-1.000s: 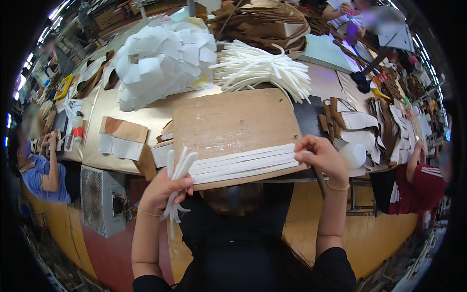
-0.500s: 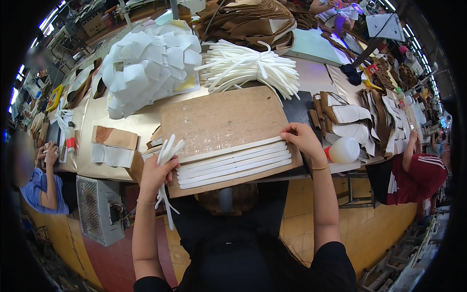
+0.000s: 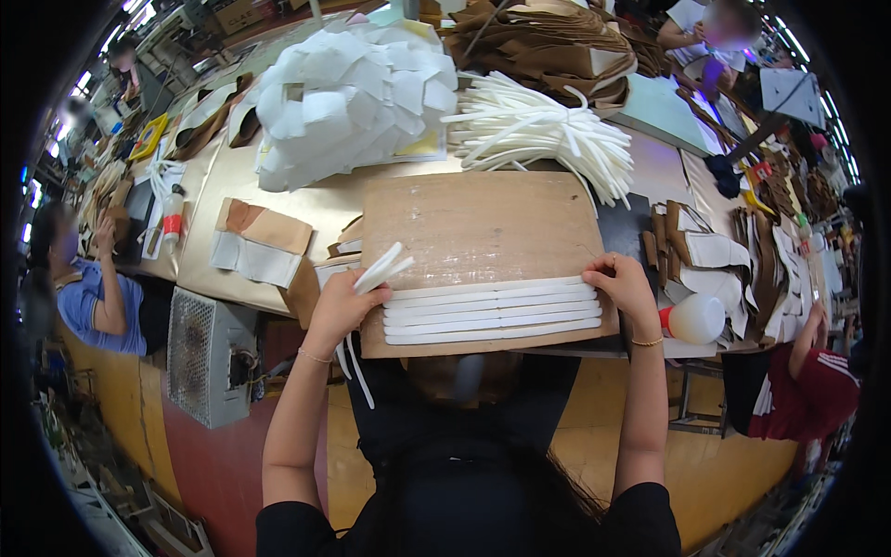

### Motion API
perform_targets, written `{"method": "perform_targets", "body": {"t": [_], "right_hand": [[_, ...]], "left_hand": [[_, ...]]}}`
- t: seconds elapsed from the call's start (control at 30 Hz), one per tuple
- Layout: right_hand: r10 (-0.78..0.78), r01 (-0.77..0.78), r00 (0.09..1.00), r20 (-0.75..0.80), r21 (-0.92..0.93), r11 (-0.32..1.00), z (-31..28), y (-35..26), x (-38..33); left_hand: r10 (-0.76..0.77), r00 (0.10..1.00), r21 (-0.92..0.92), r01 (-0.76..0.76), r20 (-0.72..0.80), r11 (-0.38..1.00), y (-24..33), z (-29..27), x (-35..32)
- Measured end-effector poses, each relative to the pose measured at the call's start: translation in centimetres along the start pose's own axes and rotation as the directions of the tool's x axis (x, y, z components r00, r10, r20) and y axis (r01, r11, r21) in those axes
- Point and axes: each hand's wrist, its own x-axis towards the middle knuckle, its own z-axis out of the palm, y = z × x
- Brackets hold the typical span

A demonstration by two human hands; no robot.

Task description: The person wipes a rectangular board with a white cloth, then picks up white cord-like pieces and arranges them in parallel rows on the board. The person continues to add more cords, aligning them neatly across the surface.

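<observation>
A flat brown board point(image 3: 483, 223) lies at the table's front edge, overhanging it a little. Several white strips point(image 3: 492, 316) lie side by side along its near part, running left to right. My left hand point(image 3: 343, 304) is closed round a bunch of loose white strips point(image 3: 382, 269), whose tails hang below the wrist; its fingertips are at the left end of the farthest strip on the board. At that strip's right end, the thumb and forefinger of my right hand point(image 3: 629, 290) are pinched together.
Behind the board lie a tied bundle of white cords point(image 3: 548, 130), a heap of white pieces point(image 3: 357, 102) and stacked brown pieces point(image 3: 548, 46). A white bottle point(image 3: 696, 318) lies right of my right hand. Leather pieces point(image 3: 260, 241) lie left. Co-workers sit on both sides.
The farthest strip, slanted and slightly apart from the others before, now lies nearly parallel and close to them. My view has shifted, so the board appears farther right and more level.
</observation>
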Motion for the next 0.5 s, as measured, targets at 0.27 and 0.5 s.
{"method": "perform_targets", "body": {"t": [0.27, 0.5], "right_hand": [[-0.063, 0.061, 0.997, -0.035, -0.061, 0.996, 0.6, -0.3, -0.1], [-0.039, 0.027, 0.994, -0.103, -0.115, 0.993, 1.1, -1.9, -1.0]], "left_hand": [[0.063, 0.996, 0.176, -0.053, -0.056, 0.983, 0.0, 0.2, 0.0], [0.125, 0.988, 0.415, -0.077, -0.090, 0.906, 1.9, 0.7, -0.8]]}}
